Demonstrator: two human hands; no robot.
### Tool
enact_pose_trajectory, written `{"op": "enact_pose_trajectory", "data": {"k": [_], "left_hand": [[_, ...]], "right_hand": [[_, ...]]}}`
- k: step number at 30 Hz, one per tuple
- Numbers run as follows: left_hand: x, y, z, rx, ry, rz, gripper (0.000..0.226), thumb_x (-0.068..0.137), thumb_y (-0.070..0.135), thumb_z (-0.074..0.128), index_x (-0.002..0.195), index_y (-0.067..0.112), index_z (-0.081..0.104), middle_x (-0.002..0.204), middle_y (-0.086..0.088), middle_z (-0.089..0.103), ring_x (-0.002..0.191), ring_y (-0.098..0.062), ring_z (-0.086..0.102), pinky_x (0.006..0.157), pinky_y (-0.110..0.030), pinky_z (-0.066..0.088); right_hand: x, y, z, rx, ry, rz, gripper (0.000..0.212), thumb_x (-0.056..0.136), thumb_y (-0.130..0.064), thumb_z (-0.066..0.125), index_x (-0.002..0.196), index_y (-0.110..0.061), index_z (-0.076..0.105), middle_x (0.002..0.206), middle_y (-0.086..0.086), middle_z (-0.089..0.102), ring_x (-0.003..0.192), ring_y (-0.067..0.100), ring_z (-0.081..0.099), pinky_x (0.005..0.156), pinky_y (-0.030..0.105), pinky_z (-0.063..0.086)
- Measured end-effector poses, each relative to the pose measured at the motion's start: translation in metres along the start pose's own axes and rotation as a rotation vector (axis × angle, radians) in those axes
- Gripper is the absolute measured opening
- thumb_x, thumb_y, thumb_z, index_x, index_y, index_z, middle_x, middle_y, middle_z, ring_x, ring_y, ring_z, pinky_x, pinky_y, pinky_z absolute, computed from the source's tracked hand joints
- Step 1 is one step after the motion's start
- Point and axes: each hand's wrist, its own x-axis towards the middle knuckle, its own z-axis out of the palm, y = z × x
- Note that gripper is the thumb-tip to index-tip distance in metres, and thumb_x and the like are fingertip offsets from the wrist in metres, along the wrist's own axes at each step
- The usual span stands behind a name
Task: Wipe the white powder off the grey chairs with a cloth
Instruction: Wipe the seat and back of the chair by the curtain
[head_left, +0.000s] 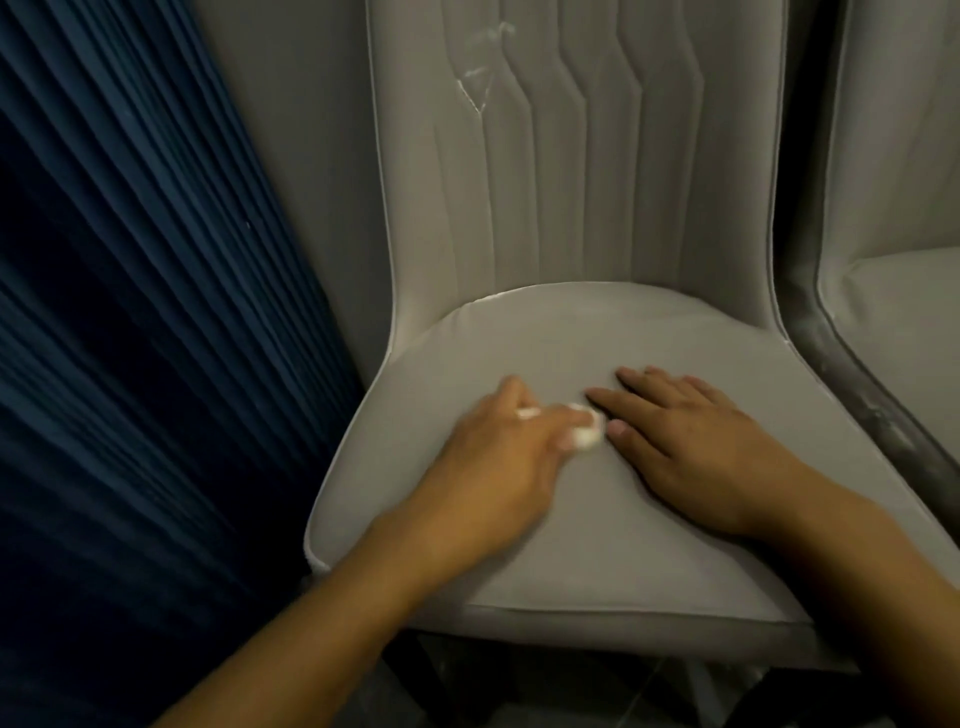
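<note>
Dark blue pleated curtain (130, 312) and a plain grey wall (301, 156) stand to the left of the near grey chair (571, 208), and a second grey chair (893, 182) stands just to its right.

On the near chair's seat (623, 545), the left hand (493, 457) pinches a small wad of white cloth (587, 428) in its curled fingers and presses it against the middle of the cushion. That hand is blurred, so the exact finger placement is hard to read. The right hand (701, 447) lies flat on the seat just right of the cloth, with its fingers straight and spread. It holds nothing, and its thumb almost touches the wad.

White powder (480, 85) streaks the upper left of the near chair's backrest. A thin pale line (493, 298) follows the rear seam of its seat. More dusty residue (857, 395) coats the second chair's edge on the side facing the near chair.

The step in hand looks like wiping the seat. It would go better with the wad opened out for a wider face and with overlapping strokes that all run one way. The flat hand can brace the cushion. The stitched grooves and seams will need the cloth pressed in along their length, and a fresh fold each pass keeps powder from smearing back.
</note>
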Motion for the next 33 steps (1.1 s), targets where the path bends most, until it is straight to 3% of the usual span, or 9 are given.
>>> {"op": "enact_pose_trajectory", "data": {"k": [2,5,8,10,15,19,24,29,33], "left_hand": [[-0.032,0.021,-0.002,0.027,-0.025,0.099,0.042,0.098,0.052,0.035,0.135,0.046,0.055,0.105,0.005,0.040,0.090,-0.018,0.050,0.082,-0.035,0.048],[-0.053,0.014,-0.013,0.081,-0.004,0.062,0.043,0.098,0.055,0.034,0.139,0.054,0.048,0.108,0.009,0.042,0.092,-0.013,0.051,0.084,-0.032,0.047],[-0.037,-0.026,-0.025,0.102,0.042,-0.117,0.043,0.098,0.056,0.032,0.140,0.061,0.038,0.113,0.005,0.044,0.104,-0.021,0.057,0.096,-0.038,0.050],[-0.015,-0.058,-0.030,0.149,0.072,-0.269,0.037,0.102,0.052,0.034,0.137,0.061,0.042,0.114,0.003,0.041,0.108,-0.027,0.055,0.101,-0.042,0.047],[0.055,-0.117,-0.036,0.093,0.123,-0.629,0.040,0.100,0.057,0.035,0.133,0.042,0.052,0.129,-0.006,0.036,0.112,-0.034,0.042,0.097,-0.046,0.038],[0.077,-0.108,-0.032,0.223,0.059,-0.589,0.032,0.107,0.031,0.034,0.128,0.023,0.057,0.130,-0.013,0.036,0.111,-0.036,0.042,0.099,-0.046,0.039],[0.060,-0.108,-0.043,0.136,-0.060,-0.445,0.036,0.109,0.041,0.029,0.128,0.036,0.058,0.116,-0.004,0.039,0.100,-0.027,0.047,0.085,-0.035,0.036],[0.067,-0.113,-0.040,0.106,-0.054,-0.393,0.031,0.107,0.048,0.034,0.129,0.046,0.056,0.116,0.000,0.036,0.108,-0.026,0.047,0.093,-0.035,0.035],[0.093,-0.113,-0.030,0.085,-0.006,-0.378,0.031,0.105,0.049,0.034,0.125,0.042,0.057,0.119,-0.004,0.036,0.113,-0.032,0.046,0.104,-0.045,0.041]], "right_hand": [[0.000,0.001,0.000,0.010,0.000,-0.004,0.056,0.101,-0.052,0.009,0.155,-0.044,0.019,0.167,-0.006,0.012,0.154,0.016,0.008,0.124,0.035,0.006],[0.000,0.002,0.002,0.019,0.003,-0.008,0.052,0.104,-0.048,0.014,0.155,-0.044,0.017,0.167,-0.007,0.012,0.154,0.016,0.007,0.125,0.035,0.005],[0.002,0.001,0.002,0.003,0.005,-0.009,0.064,0.093,-0.053,0.003,0.155,-0.045,0.017,0.166,-0.008,0.013,0.154,0.015,0.009,0.125,0.035,0.006],[0.002,0.001,0.003,-0.006,0.009,-0.005,0.068,0.089,-0.056,0.001,0.155,-0.045,0.017,0.166,-0.009,0.014,0.153,0.015,0.009,0.125,0.036,0.008],[0.000,0.000,0.004,-0.007,0.022,0.001,0.068,0.090,-0.055,0.003,0.155,-0.044,0.018,0.166,-0.008,0.016,0.153,0.016,0.011,0.124,0.036,0.008],[-0.001,0.000,0.004,-0.018,0.037,0.005,0.071,0.088,-0.056,-0.001,0.155,-0.044,0.019,0.165,-0.008,0.017,0.153,0.016,0.013,0.123,0.036,0.009],[0.004,0.000,-0.007,0.043,-0.031,-0.011,0.056,0.101,-0.055,0.016,0.154,-0.040,0.025,0.163,-0.004,0.022,0.150,0.017,0.018,0.123,0.035,0.013],[0.068,-0.021,-0.024,0.113,-0.106,-0.072,0.056,0.102,-0.058,0.029,0.152,-0.034,0.034,0.158,0.001,0.032,0.144,0.023,0.032,0.120,0.043,0.024],[0.111,-0.044,-0.004,0.025,-0.097,-0.089,0.060,0.101,-0.063,0.020,0.155,-0.037,0.025,0.164,0.002,0.020,0.151,0.025,0.017,0.123,0.047,0.010]]}}
